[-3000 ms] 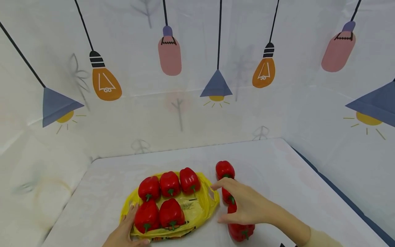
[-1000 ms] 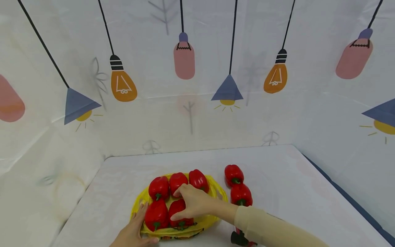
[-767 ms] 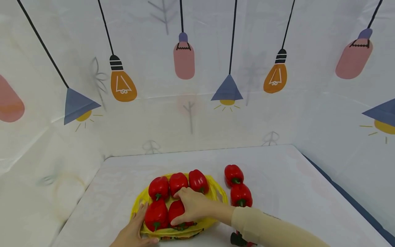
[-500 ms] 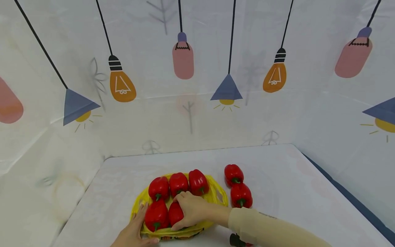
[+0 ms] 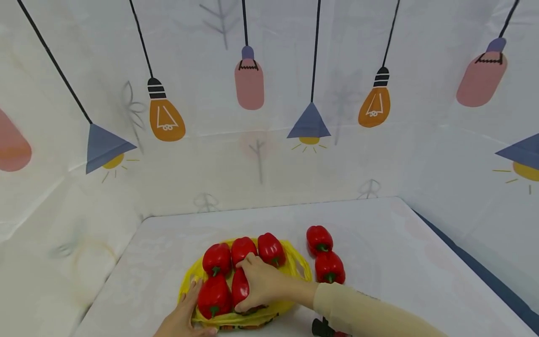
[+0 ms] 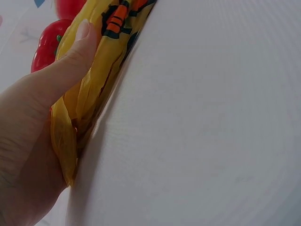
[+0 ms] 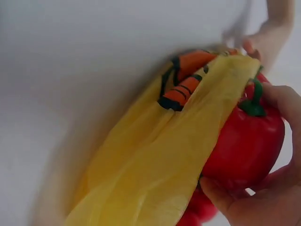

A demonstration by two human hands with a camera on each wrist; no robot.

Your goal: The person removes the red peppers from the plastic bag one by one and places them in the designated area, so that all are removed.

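Several red bell peppers, glossy with green stems, sit in a spread-out yellow plastic bag (image 5: pixel 283 306) on the table. My right hand (image 5: pixel 265 286) grips the pepper (image 5: pixel 241 285) at the bag's near right; the right wrist view shows thumb and fingers around this red bell pepper (image 7: pixel 244 146). At the bag's near left corner, my left hand (image 5: pixel 183 312) holds the bag's side, fingers along the left edge and thumb along the front. In the left wrist view, the thumb lies over the folded yellow plastic (image 6: pixel 89 80); most of the other fingers are hidden.
Right of the bag, a red pepper (image 5: pixel 319 240) and another pepper (image 5: pixel 330 267) stand in a row on the white table (image 5: pixel 391 262). My right sleeve (image 5: pixel 362 309) covers part of that row. A dark object (image 5: pixel 322 326) shows under the forearm. A patterned cloth wall (image 5: pixel 269 164) stands behind.
My right hand has moved left from the loose peppers into the bag and closed around a pepper, which has turned slightly. My left hand stays at the bag; the head view has shifted.
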